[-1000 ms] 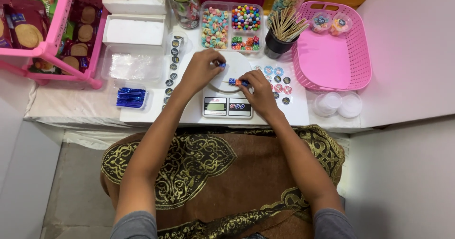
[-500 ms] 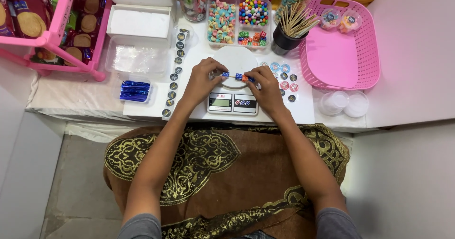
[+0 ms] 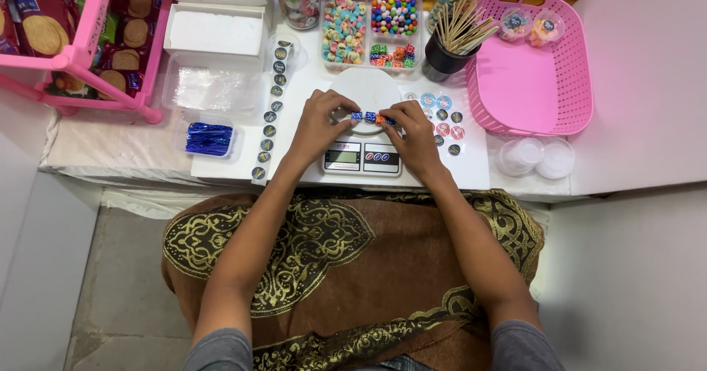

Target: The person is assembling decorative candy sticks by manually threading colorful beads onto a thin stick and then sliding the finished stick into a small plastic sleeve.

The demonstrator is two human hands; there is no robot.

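Two hands [image 3: 318,124] [image 3: 414,134], foil-wrapped candies [image 3: 370,118], round scale [image 3: 364,132]

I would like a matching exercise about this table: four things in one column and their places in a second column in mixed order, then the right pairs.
Things:
1. row of small wrapped candies
2. pink basket
3. black cup of wooden sticks
4. blue foil pieces

Places:
A. in a clear tray left of the scale
B. between the compartment box of sweets and the pink basket
C. at the right side of the table, with two small tubs inside
D. held between the left hand and right hand over the white scale

Pairs: 1-D, 2-C, 3-B, 4-A
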